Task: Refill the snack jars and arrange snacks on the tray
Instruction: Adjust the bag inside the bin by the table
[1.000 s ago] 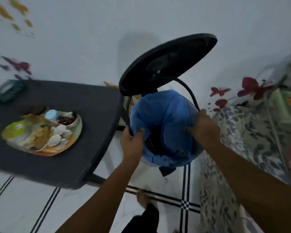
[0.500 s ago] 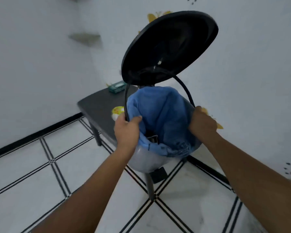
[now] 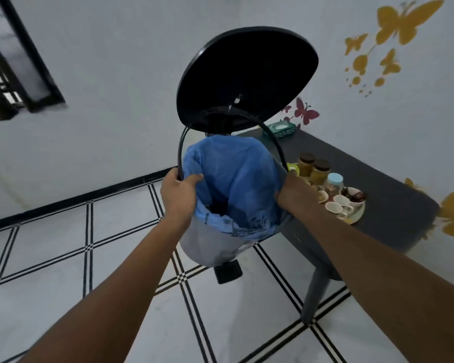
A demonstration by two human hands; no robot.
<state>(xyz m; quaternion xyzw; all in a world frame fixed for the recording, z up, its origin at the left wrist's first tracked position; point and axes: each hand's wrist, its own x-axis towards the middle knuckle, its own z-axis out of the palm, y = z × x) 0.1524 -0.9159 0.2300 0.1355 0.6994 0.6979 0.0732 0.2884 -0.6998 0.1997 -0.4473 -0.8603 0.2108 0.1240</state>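
Left hand (image 3: 180, 189) grips the bin (image 3: 215, 242) at its left rim, thumb over the blue liner (image 3: 233, 176). Right hand (image 3: 294, 195) curls round the right rim and pinches the liner there. Bin is held off the floor, lid (image 3: 247, 77) up, mouth tilted toward the person, long axis leaning away at the top.

Tray (image 3: 357, 216) sits at the table's (image 3: 393, 184) near edge, just right of the bin. On it are three jars (image 3: 313, 169), upright, with cups (image 3: 338, 204) in front.

Risks, judged: the swinging bin may strike the table edge and topple the jars; the liner may slip off the rim under the grip.
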